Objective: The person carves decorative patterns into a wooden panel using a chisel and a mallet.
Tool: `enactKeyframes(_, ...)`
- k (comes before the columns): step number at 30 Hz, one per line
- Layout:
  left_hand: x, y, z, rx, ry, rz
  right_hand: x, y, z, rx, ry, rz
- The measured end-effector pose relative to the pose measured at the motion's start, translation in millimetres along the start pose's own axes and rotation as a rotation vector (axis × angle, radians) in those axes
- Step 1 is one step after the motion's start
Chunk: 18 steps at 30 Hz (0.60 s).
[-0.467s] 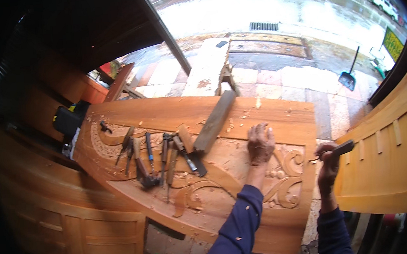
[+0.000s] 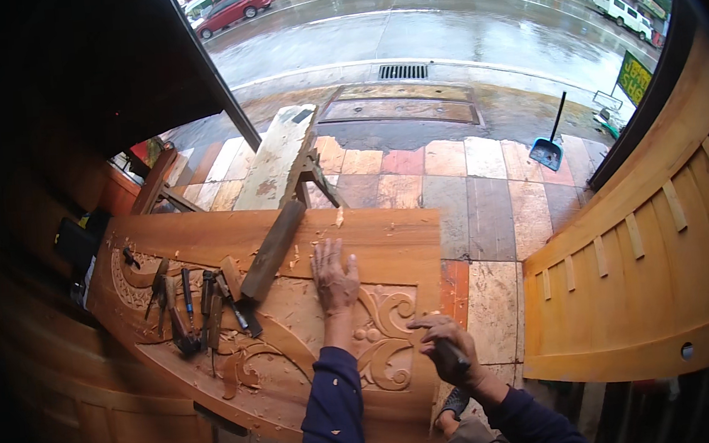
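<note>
My left hand point(image 2: 336, 279) lies flat with fingers stretched on a carved wooden panel point(image 2: 363, 221), between a thick wooden block point(image 2: 274, 254) and the raised scrolls at the panel's right end. My right hand point(image 2: 445, 339) is closed around the dark wooden handle of what looks like a chisel point(image 2: 451, 357), over the panel's right edge. Its blade is mostly hidden by my fingers. Left of the block lie a hammer point(image 2: 182, 331) and several other hand tools point(image 2: 211, 303) among wood shavings.
A second curved wooden panel point(image 2: 625, 275) with small strips leans on the right. Beyond the bench stands a paint-worn plank point(image 2: 279, 157) on trestle legs. A dustpan point(image 2: 547, 152) sits on the tiled paving, near a wet road with a red car point(image 2: 238, 7) and a white van point(image 2: 623, 13).
My view has shifted toward the right and the street. My right hand has come in from beside the panel to over its right edge, tool still held. The left hand stays on the panel.
</note>
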State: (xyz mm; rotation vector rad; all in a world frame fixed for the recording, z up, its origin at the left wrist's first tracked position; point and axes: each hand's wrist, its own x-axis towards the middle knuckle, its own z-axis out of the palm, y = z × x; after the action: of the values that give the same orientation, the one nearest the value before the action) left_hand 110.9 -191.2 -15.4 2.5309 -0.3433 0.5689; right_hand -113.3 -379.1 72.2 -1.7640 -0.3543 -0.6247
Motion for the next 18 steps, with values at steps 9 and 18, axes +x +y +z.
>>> enactKeyframes(9, -13, 3, 4, 0.018, -0.009, -0.002, -35, -2, -41, 0.136, -0.043, 0.128)
enactKeyframes(18, -5, 0, 18, 0.107, 0.066, -0.055, 10, 15, -82, 0.363, 0.231, 0.384)
